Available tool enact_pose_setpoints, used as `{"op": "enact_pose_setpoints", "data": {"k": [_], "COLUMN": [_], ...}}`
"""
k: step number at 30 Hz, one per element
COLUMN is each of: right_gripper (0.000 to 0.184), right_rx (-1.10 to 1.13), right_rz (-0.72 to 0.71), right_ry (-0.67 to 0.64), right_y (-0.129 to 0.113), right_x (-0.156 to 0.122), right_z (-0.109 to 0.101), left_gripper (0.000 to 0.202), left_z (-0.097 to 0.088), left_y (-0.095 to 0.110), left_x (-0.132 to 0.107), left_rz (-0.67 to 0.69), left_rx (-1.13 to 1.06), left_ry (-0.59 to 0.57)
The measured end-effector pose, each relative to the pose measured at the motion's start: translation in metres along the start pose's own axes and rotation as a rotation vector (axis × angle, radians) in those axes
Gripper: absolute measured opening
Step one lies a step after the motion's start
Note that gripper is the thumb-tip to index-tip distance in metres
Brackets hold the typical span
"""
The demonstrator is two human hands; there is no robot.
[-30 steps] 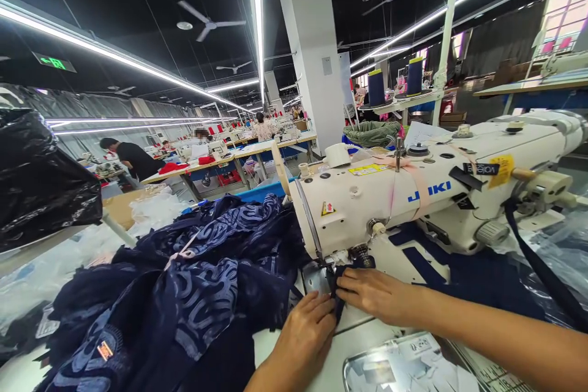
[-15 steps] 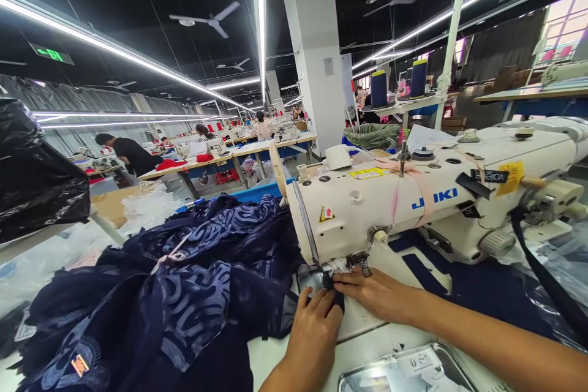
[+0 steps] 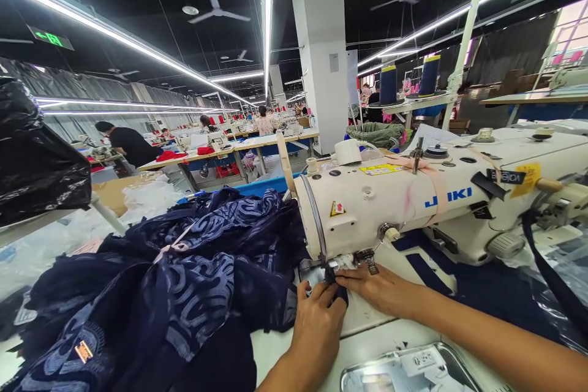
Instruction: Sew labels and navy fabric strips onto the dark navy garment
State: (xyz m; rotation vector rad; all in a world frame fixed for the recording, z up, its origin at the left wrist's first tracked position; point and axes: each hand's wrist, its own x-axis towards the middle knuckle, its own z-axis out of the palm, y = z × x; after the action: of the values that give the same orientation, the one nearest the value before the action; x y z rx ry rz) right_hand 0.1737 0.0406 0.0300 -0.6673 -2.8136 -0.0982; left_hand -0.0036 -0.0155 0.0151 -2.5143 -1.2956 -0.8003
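Note:
A white sewing machine [image 3: 358, 202] stands in front of me, its needle area low at its left end. Close under it, my left hand [image 3: 320, 317] presses a small piece of navy fabric [image 3: 342, 291] with bent fingers. My right hand [image 3: 381, 289] comes in from the right, its fingers together and their tips on the same fabric beside the presser foot [image 3: 329, 274]. The fingertips of both hands nearly meet; the needle and much of the fabric piece are hidden. To the left lies a large heap of navy patterned garments [image 3: 202, 294], tied with a pale strip.
A metal tray [image 3: 349, 380] with paper labels is set into the table at the front. Navy cloth [image 3: 487, 294] and clear plastic lie right of the machine. Thread cones [image 3: 388, 84] stand behind it. A black plastic bag [image 3: 41, 153] hangs at left. Other people work farther back.
The view has shifted slightly, so the machine and hands appear a little farther right. Both hands stay on the fabric at the needle area with little visible movement.

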Motion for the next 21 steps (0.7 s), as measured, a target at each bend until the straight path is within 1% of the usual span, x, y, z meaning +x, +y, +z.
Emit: {"op": "enact_pose_setpoints", "data": {"k": [3,9,16,21], "right_gripper": [0.045,0.040,0.040,0.040], "right_rx": [0.010,-0.029,-0.027,0.000], "right_rz": [0.002,-0.005,0.008,0.046], "right_ry": [-0.002,0.077,0.081,0.072], "right_y": [0.000,-0.003,0.001,0.004], "right_x": [0.001,0.003,0.005,0.004], "right_z": [-0.003,-0.006,-0.004,0.003], "left_gripper": [0.015,0.015,0.014,0.016], "left_z": [0.002,0.010,0.013,0.013], "left_y": [0.000,0.000,0.000,-0.001], "left_x": [0.001,0.003,0.006,0.007], "left_rz": [-0.008,-0.025,-0.002,0.036], "left_rx": [0.008,0.038,0.120,0.162], "left_ry": [0.009,0.021,0.065,0.100]}}
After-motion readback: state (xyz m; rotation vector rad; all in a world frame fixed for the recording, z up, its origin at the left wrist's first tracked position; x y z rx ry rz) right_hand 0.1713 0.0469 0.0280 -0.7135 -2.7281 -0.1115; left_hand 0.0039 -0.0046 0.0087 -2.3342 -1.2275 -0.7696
